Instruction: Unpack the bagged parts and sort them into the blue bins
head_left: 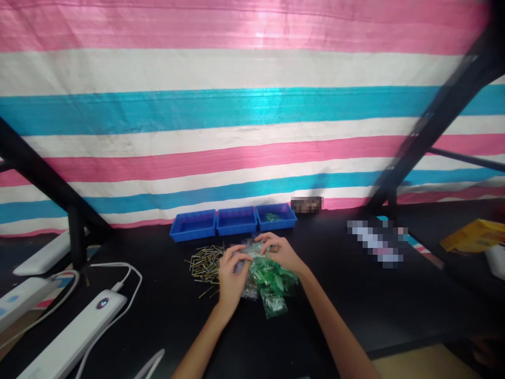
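Green plastic packets [272,276] lie in a loose heap on the black table, with clear plastic packets [250,289] along the heap's left and far sides. On the heap's left side is my left hand [232,271], its fingers bent and closed on the clear packets. My right hand [284,255] reaches over from the right, fingers curled down onto clear packets at the far side. Their fingertips are partly hidden among the plastic. Just left of my left hand is a scattered pile of thin, screw-like metal pieces [205,263], silver and yellowish.
Three blue trays [193,235] stand in a row behind the heap; the right one holds some green pieces [272,217]. White power strips [74,337] with cables lie at left. A yellow package [473,237] is at far right. Black slanted frame bars [430,126] flank the striped sheet [252,110].
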Demonstrator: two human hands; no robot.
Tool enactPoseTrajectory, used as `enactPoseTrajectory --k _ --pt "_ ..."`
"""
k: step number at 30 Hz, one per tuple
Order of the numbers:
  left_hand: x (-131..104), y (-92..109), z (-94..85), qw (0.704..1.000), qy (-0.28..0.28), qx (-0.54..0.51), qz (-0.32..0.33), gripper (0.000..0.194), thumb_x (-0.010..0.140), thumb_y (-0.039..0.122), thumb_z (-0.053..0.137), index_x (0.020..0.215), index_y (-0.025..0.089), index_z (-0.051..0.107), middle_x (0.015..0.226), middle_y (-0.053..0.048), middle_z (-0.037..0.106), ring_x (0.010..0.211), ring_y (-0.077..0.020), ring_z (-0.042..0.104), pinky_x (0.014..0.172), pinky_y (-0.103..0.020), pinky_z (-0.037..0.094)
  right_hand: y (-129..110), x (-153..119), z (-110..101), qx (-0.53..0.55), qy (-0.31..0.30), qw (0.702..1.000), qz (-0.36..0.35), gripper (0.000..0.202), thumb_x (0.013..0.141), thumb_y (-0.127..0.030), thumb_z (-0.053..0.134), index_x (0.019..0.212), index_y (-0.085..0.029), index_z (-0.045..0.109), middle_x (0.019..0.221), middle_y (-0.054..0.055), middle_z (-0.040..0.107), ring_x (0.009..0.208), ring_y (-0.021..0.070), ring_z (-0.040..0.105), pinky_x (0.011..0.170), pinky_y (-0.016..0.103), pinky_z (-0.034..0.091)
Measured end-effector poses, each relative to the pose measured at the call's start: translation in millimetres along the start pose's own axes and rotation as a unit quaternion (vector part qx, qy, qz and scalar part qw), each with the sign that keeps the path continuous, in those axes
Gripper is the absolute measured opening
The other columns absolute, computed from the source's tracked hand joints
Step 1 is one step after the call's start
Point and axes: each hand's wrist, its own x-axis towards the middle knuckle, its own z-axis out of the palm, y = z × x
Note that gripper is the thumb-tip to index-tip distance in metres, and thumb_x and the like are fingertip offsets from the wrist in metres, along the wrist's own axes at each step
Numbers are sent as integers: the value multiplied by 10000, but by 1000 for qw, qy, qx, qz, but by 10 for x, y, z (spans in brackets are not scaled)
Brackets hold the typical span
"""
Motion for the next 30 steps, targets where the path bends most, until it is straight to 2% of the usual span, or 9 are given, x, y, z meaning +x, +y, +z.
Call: enactPoseTrajectory --k 3,5,8,11,13,17,20,23,30 --pt "-2 -12 1 1000 9 7 10 84 745 219 581 792 223 649 1063 -59 560 1016 -223 509 887 -414 387 -11 3 -11 -8 7 1000 -7 85 663 -154 596 650 -185 674 1062 71 561 945 196 546 638 248 470" --pt "5 -6 -4 1000 20 13 14 106 738 236 597 826 233 656 1087 -58 554 1025 -224 503 891 -417 385 -30 2 -10 -11 10 1000 -4 101 664 -191 614 739 -189 683 1070 77 561 923 199 553 597 238 464" --pt "24 4 -14 999 46 12 12 80 734 248 606 789 221 657 1046 -57 571 986 -217 522 863 -400 402 -41 -4 12 -26 12 999 28 210 667 -290 648 838 -171 673 891 70 618 786 182 576 542 230 443" --pt "41 2 -20 998 62 -3 -6 73 748 247 586 736 196 637 988 -55 581 940 -202 541 839 -375 416 -18 -8 44 -25 10 998 55 233 652 -354 667 752 -144 655 685 33 607 646 153 564 527 232 429" --pt "48 1 -20 998 62 -15 -21 90 767 237 558 743 188 629 970 -52 581 931 -191 543 836 -356 418 -2 -9 58 4 6 998 70 253 648 -378 667 728 -141 629 645 19 594 592 138 554 513 231 427" --pt "51 34 -18 997 58 -35 -28 121 796 219 511 822 184 624 956 -50 580 927 -177 543 847 -330 413 4 2 39 61 25 993 98 301 674 -414 637 812 -150 592 569 -15 560 452 92 491 434 207 382" --pt "50 66 -21 998 47 -34 -23 148 804 218 492 869 191 623 945 -46 577 930 -175 542 861 -324 406 40 24 -19 73 81 989 104 303 710 -442 593 802 -153 592 502 -38 510 391 66 417 392 192 314" --pt "48 76 -23 999 36 -31 -25 155 807 217 481 870 193 620 933 -44 576 932 -178 541 867 -323 402 135 52 -107 82 166 977 103 309 713 -456 580 771 -154 604 454 -62 425 370 51 345 371 190 254" --pt "31 70 -12 999 16 -30 -18 143 803 210 475 850 198 611 927 -42 567 937 -184 530 865 -328 395 394 116 -306 164 327 924 109 332 621 -483 630 705 -165 584 416 -97 281 345 41 249 352 199 179"
